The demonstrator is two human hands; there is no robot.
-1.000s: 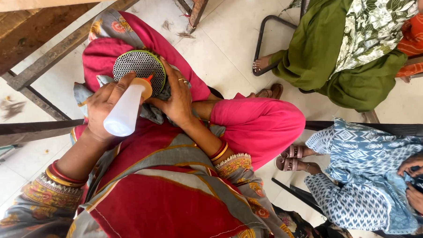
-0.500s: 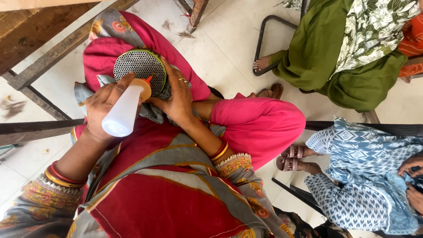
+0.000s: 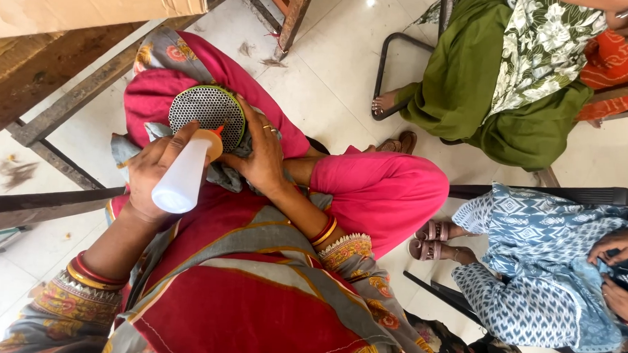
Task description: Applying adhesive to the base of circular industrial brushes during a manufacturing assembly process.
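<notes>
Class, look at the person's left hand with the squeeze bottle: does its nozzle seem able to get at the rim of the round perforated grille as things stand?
Probably yes. The left hand tilts the white squeeze bottle so its orange nozzle sits at the round perforated grille rim. The right hand grips beside that spot, not across it.

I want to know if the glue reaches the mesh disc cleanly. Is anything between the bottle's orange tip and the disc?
Nothing visible. The left hand tilts the white bottle so its tip meets the disc at the rim, while the right hand holds the disc's edge beside it.
</notes>
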